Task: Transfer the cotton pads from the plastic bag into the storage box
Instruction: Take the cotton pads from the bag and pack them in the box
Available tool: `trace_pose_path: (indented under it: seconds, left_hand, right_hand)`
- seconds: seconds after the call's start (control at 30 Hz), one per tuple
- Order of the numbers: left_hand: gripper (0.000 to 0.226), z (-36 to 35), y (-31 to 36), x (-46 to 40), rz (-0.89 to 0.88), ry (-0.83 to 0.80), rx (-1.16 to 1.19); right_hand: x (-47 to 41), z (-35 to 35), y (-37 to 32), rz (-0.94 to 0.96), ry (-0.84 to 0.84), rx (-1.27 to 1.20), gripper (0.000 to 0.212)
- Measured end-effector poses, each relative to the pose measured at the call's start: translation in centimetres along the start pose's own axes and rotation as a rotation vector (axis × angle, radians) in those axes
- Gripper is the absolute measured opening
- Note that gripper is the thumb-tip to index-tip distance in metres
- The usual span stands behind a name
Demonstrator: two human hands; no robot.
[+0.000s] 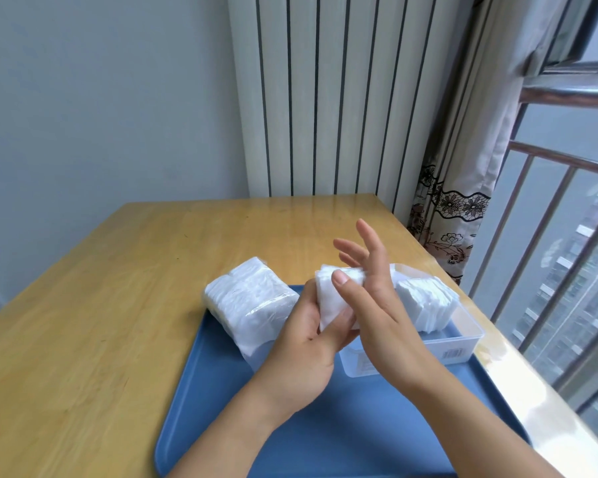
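Note:
A clear plastic bag (247, 300) stuffed with white cotton pads lies on the blue tray (325, 426), left of centre. To its right stands a clear storage box (463, 336) with a row of cotton pads (425, 305) inside. My left hand (308, 343) grips a small stack of cotton pads (332, 298) from below, above the box's near left corner. My right hand (370, 291) presses flat against the stack's right side, thumb on its front, fingers spread upward.
The tray sits on a wooden table (118, 288) against a grey wall. A striped radiator (325, 98) stands behind the table. A curtain (463, 188) and a window railing (567, 270) run along the right edge.

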State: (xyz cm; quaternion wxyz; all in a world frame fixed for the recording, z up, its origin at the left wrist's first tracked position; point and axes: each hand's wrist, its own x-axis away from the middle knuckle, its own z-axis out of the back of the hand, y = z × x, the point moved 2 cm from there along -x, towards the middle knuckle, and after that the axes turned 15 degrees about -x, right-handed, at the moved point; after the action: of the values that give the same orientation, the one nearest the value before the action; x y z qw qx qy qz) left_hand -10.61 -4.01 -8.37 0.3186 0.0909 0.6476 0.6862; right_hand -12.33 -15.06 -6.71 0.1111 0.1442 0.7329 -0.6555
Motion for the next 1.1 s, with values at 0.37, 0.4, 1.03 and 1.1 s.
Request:
trace_pose_path:
  seconds: [0.37, 0.4, 1.03, 1.1]
  left_hand:
    - [0.043, 1.8, -1.0, -0.6, 0.071, 0.319, -0.09]
    - [0.045, 1.7, -0.9, -0.5, 0.053, 0.322, -0.107]
    - [0.032, 0.8, -2.7, -0.3, -0.351, 0.12, -1.228]
    - [0.032, 0.8, -2.8, -0.3, -0.355, 0.112, -1.221]
  right_hand:
    - [-1.9, 4.0, -1.6, 0.037, -0.074, 0.208, 0.018]
    - [-2.1, 4.4, -1.8, 0.065, 0.02, 0.194, 0.013]
    - [-2.7, 8.2, 0.9, -0.206, 0.408, 1.09, 0.04]
    - [-2.8, 8.6, 1.0, -0.243, 0.44, 1.15, 0.037]
